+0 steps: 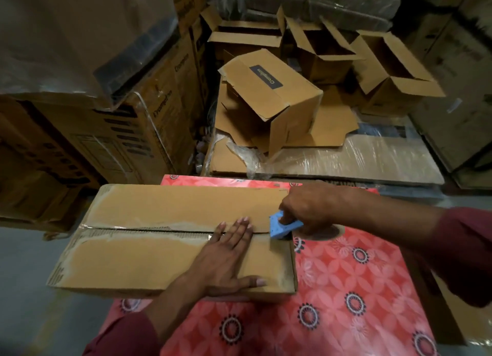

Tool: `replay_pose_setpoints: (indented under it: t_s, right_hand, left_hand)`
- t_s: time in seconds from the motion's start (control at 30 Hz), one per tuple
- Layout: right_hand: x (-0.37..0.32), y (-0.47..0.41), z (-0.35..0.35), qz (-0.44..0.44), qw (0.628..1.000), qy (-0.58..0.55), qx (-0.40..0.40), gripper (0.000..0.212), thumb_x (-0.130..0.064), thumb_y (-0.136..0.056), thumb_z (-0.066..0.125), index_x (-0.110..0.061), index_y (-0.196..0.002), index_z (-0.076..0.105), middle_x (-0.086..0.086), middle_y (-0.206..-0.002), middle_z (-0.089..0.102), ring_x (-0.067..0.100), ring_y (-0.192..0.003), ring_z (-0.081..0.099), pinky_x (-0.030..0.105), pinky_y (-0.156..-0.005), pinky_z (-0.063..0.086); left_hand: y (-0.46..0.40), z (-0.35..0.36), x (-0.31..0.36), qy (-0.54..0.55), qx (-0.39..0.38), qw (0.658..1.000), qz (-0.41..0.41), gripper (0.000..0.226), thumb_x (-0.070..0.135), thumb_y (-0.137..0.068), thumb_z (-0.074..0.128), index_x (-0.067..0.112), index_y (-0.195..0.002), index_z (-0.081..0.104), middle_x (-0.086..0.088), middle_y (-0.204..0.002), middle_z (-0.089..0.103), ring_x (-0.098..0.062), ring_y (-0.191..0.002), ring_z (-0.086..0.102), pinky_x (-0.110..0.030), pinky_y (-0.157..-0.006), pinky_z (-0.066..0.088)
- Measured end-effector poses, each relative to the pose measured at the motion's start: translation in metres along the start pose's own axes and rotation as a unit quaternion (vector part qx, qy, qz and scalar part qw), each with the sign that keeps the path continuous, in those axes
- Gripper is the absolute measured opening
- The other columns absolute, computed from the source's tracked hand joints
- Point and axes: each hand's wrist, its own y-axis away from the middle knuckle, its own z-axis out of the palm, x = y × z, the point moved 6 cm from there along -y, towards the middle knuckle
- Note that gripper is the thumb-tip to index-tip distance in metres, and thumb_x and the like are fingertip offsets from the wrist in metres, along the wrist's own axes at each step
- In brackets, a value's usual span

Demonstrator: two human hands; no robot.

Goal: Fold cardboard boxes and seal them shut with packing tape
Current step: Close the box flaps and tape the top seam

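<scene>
On the box (170, 238) seam — left hand (229, 260) flat, right hand (306, 209) gripping dispenser (283, 226).

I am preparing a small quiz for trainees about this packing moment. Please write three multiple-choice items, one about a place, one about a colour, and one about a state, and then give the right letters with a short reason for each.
1. Where does the left hand lie?
A. flat on the box beside the middle seam
B. on the floor
C. inside an open box

2. What colour is the tape dispenser in the right hand?
A. green
B. blue
C. yellow

3. In what state are the top flaps of the box on the red cloth?
A. standing upright
C. torn off
B. folded down, meeting at the middle

Answers:
1 A: the fingers lie straight across the near flap, reaching the seam.
2 B: the piece held at the right end of the seam is plainly blue.
3 B: both flaps lie flat and their edges meet along the middle line.
</scene>
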Motion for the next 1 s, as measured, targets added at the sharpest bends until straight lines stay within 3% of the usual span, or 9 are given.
replay_pose_setpoints:
  t_s: [0.2, 0.3, 0.4, 0.5, 0.73, 0.8, 0.9, 0.93, 1.0]
  right_hand:
    - [0.07, 0.065, 0.072, 0.038, 0.996, 0.011, -0.076, 0.05, -0.044, -0.092, 0.069, -0.048, -0.14, 0.054, -0.005, -0.121, 0.066, 0.024, -0.11, 0.065, 0.033, -0.07, 0.049]
    - [0.082, 0.069, 0.099, 0.034, 0.999, -0.001, -0.024, 0.044, -0.051, -0.097, 0.059, -0.046, -0.14, 0.052, -0.005, -0.116, 0.064, 0.025, -0.106, 0.066, 0.037, -0.075, 0.056]
    - [0.075, 0.061, 0.117, 0.028, 0.999, -0.021, -0.025, 0.057, -0.05, -0.087, 0.072, -0.048, -0.14, 0.052, -0.006, -0.115, 0.064, 0.025, -0.104, 0.066, 0.038, -0.075, 0.056]
    - [0.069, 0.047, 0.13, 0.026, 0.999, -0.042, 0.007, 0.052, -0.047, -0.087, 0.068, -0.048, -0.137, 0.054, -0.005, -0.114, 0.065, 0.027, -0.103, 0.066, 0.037, -0.073, 0.056]
    - [0.022, 0.003, 0.131, 0.013, 0.998, -0.048, 0.045, 0.025, -0.036, -0.097, 0.062, -0.024, -0.118, 0.071, 0.007, -0.114, 0.071, 0.034, -0.103, 0.07, 0.043, -0.078, 0.06]
    - [0.008, -0.022, 0.126, 0.043, 0.998, -0.054, -0.013, 0.026, -0.03, -0.099, 0.063, -0.021, -0.122, 0.07, 0.004, -0.125, 0.069, 0.033, -0.111, 0.069, 0.045, -0.086, 0.058]
    - [-0.008, -0.046, 0.145, 0.051, 0.991, 0.102, -0.066, 0.032, -0.025, -0.096, 0.067, -0.026, -0.128, 0.066, -0.002, -0.135, 0.064, 0.032, -0.12, 0.063, 0.052, -0.087, 0.047]
    - [-0.007, -0.05, 0.16, 0.043, 0.988, 0.134, -0.07, 0.028, -0.022, -0.097, 0.065, -0.025, -0.124, 0.067, -0.001, -0.131, 0.067, 0.029, -0.117, 0.064, 0.05, -0.087, 0.046]
    - [0.009, -0.057, 0.198, 0.051, 0.995, 0.025, -0.084, 0.023, -0.02, -0.095, 0.067, -0.018, -0.116, 0.073, -0.002, -0.113, 0.075, 0.022, -0.102, 0.071, 0.036, -0.08, 0.048]
  left_hand:
    - [-0.004, -0.001, -0.003, 0.008, -0.003, 1.0, 0.001, 0.122, 0.098, -0.085, 0.022, 0.011, -0.167, 0.001, -0.005, -0.173, -0.015, -0.016, -0.159, -0.02, -0.048, -0.128, -0.006]
    - [-0.004, -0.004, -0.001, 0.004, 0.013, 1.0, -0.004, 0.122, 0.098, -0.085, 0.023, 0.01, -0.167, 0.004, -0.005, -0.173, -0.012, -0.02, -0.161, -0.013, -0.048, -0.128, -0.006]
    - [-0.005, -0.008, 0.001, -0.015, 0.0, 1.0, -0.025, 0.122, 0.1, -0.082, 0.015, 0.014, -0.167, -0.001, -0.002, -0.172, -0.017, -0.019, -0.16, -0.016, -0.047, -0.128, -0.006]
    - [-0.007, -0.012, 0.009, -0.001, 0.047, 0.998, -0.05, 0.119, 0.097, -0.086, 0.017, 0.01, -0.166, 0.018, -0.005, -0.174, 0.001, -0.021, -0.161, -0.001, -0.05, -0.127, 0.0]
    - [-0.006, -0.004, 0.027, -0.011, 0.006, 0.995, -0.102, 0.123, 0.1, -0.082, 0.009, 0.011, -0.167, 0.008, -0.004, -0.175, -0.008, -0.018, -0.161, -0.012, -0.057, -0.128, -0.002]
    - [-0.006, -0.004, 0.032, -0.015, 0.0, 0.994, -0.107, 0.122, 0.099, -0.082, 0.008, 0.012, -0.168, 0.006, -0.004, -0.174, -0.011, -0.018, -0.16, -0.015, -0.058, -0.128, -0.004]
    - [-0.013, -0.008, 0.036, -0.011, 0.006, 0.994, -0.109, 0.12, 0.098, -0.083, 0.006, 0.015, -0.168, 0.007, -0.002, -0.174, -0.011, -0.016, -0.16, -0.016, -0.06, -0.127, -0.005]
    - [-0.015, -0.01, 0.037, -0.011, 0.004, 0.994, -0.104, 0.119, 0.099, -0.081, 0.004, 0.016, -0.168, 0.006, -0.001, -0.174, -0.012, -0.015, -0.16, -0.018, -0.06, -0.127, -0.006]
    - [-0.021, -0.018, 0.036, 0.005, 0.013, 0.995, -0.098, 0.12, 0.1, -0.079, 0.001, 0.02, -0.168, 0.003, 0.003, -0.173, -0.014, -0.012, -0.158, -0.021, -0.057, -0.128, -0.009]
